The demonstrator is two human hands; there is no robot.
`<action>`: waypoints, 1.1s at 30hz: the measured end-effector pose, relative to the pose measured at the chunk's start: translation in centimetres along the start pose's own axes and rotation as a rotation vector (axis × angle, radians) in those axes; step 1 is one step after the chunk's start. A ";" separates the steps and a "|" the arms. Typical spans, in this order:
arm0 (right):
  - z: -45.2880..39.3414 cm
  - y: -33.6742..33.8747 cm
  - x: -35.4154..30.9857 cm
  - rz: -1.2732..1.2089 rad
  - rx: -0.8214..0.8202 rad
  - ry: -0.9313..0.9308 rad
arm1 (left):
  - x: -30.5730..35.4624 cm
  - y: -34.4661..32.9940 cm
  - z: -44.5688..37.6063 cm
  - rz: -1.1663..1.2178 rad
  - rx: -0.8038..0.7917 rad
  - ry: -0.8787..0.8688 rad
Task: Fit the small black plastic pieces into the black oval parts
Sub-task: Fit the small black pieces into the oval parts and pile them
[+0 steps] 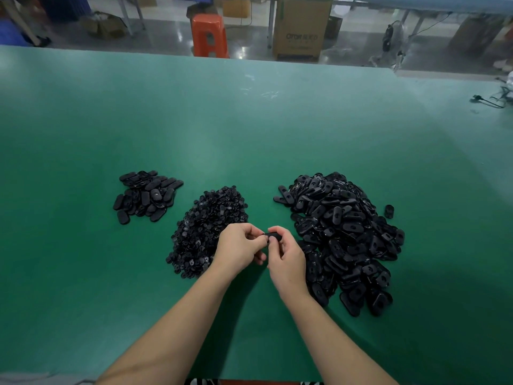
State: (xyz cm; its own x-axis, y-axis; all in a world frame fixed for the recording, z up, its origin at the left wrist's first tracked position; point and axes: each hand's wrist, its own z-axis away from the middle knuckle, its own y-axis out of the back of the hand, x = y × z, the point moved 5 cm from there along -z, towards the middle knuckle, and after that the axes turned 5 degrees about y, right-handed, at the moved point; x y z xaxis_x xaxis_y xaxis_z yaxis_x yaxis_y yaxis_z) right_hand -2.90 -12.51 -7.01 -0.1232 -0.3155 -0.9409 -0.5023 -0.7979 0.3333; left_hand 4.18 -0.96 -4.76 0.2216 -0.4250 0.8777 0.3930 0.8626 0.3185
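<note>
I hold one black oval plastic part [273, 237] between my hands above the green table [249, 129], its long axis running roughly left to right. My right hand [286, 261] pinches it at its right end; my left hand [241, 247] curls in at its left end, fingertips closed, probably on a small black plastic piece I cannot see. The heap of small black pieces [208, 226] lies just left, the unfilled ovals [344, 234] right.

Broad green-topped bench [249, 120]; beyond its far edge, an orange plastic stool [210, 36] beside a tall brown cardboard box [301, 26]; a black cable [488, 100] at right.
</note>
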 end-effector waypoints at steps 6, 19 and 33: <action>0.0 0.1 0.0 0.018 0.003 0.017 | -0.2 -0.1 -0.1 0.021 0.009 0.016; -0.2 0.0 0.1 0.018 0.009 0.032 | 0.0 -0.1 0.2 -0.002 -0.002 -0.017; -0.1 -0.1 -0.4 0.019 -0.002 0.081 | 0.1 0.5 0.1 -0.098 -0.068 -0.091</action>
State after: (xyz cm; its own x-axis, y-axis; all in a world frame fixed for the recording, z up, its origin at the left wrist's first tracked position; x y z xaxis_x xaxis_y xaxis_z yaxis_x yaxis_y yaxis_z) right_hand -2.74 -12.36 -6.68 -0.0631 -0.3710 -0.9265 -0.4990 -0.7922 0.3512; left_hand 4.37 -0.51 -4.50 0.0985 -0.4767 0.8735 0.4693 0.7963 0.3817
